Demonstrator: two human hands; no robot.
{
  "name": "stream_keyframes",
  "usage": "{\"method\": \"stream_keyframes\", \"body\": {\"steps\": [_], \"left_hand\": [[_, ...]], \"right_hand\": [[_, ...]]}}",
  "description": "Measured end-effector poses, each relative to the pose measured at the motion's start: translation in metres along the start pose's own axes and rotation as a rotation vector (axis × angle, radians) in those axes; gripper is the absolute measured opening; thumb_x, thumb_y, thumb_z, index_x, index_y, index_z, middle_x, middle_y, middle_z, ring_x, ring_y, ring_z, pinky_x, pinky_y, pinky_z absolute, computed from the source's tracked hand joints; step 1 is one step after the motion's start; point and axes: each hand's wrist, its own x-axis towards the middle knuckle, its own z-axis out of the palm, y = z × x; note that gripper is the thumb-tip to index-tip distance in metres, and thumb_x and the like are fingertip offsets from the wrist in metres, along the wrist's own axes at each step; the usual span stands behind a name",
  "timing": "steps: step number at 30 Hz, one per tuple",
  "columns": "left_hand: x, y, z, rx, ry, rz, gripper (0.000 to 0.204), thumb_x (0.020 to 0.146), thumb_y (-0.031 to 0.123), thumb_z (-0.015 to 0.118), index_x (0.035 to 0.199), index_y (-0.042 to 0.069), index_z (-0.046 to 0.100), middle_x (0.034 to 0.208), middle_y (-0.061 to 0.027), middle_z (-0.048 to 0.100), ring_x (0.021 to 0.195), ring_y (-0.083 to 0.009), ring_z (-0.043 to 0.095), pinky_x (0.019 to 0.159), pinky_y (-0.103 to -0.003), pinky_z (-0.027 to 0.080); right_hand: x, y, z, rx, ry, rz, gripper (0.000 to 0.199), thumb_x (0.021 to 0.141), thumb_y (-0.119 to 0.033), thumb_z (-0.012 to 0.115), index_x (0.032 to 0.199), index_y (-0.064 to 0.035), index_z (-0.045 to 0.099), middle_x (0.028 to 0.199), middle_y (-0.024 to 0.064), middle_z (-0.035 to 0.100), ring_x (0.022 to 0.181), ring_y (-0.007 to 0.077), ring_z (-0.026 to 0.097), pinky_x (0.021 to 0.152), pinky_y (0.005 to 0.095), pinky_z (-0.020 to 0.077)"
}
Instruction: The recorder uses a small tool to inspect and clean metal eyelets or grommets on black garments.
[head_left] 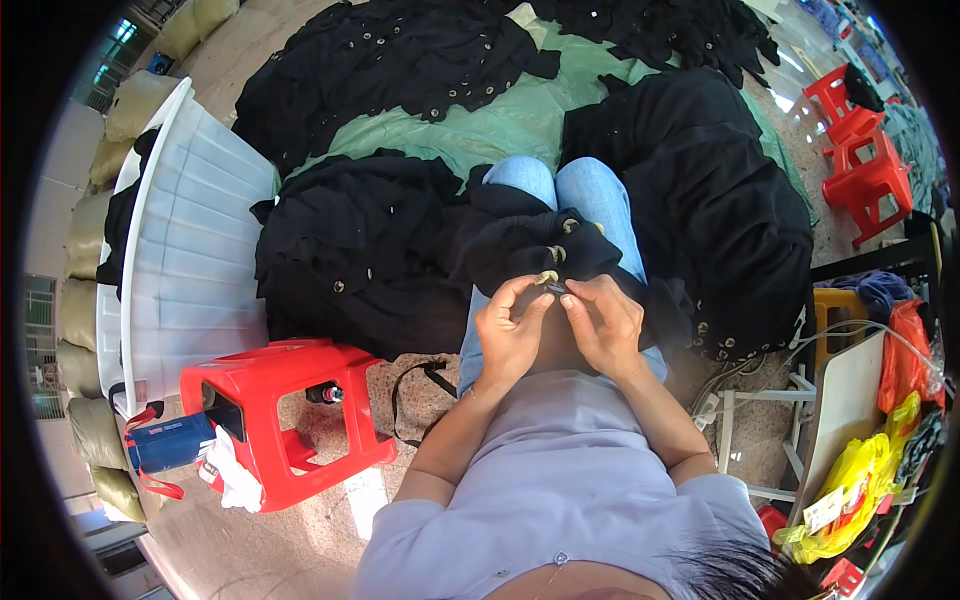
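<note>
Green sheet (505,125) covers the floor ahead, with piles of black clothes (385,55) spread over it and more heaped left (350,260) and right (700,190) of the person's knees. White ribbed tub (200,230) lies tipped on its side at left. Red plastic stool (285,415) stands near it, just left of the person, with a dark bottle (325,394) lying under its top and a blue box (170,442) with white cloth at its outer edge. More red stools (860,150) far right; yellow bags (850,490) lower right.

Person sits in blue jeans (590,195). Black garment (520,245) with metal buttons lies across the lap, draped over the thighs. Left hand (510,325) and right hand (605,320) meet at its near edge, both pinched narrow on the fabric, fingertips (545,298) almost touching. A pale round button (546,276) sits just above the left thumb.
</note>
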Motion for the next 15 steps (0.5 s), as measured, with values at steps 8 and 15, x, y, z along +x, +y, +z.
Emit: {"method": "stream_keyframes", "body": {"steps": [8, 15], "left_hand": [[-0.0018, 0.0028, 0.0014, -0.002, 0.002, 0.002, 0.02, 0.086, 0.0, 0.071, 0.105, -0.004, 0.067, 0.099, -0.0061, 0.072, 0.089, -0.007, 0.064, 0.077, -0.02, 0.051], [-0.0018, 0.0012, 0.001, 0.001, 0.006, -0.031, 0.02, 0.086, 0.0, 0.071, 0.105, -0.004, 0.067, 0.099, -0.0057, 0.071, 0.089, -0.007, 0.064, 0.076, -0.02, 0.051]], "right_hand": [[-0.0009, -0.0009, 0.0033, -0.077, 0.043, -0.069, 0.015, 0.077, -0.002, 0.074, 0.09, 0.0, 0.066, 0.075, 0.0108, 0.064, 0.063, 0.0241, 0.064, 0.057, 0.0291, 0.0502], [-0.0042, -0.0021, 0.0042, 0.01, 0.083, 0.072, 0.013, 0.08, -0.001, 0.073, 0.09, 0.0011, 0.065, 0.076, 0.0114, 0.064, 0.063, 0.0223, 0.065, 0.058, 0.029, 0.0506]]}}
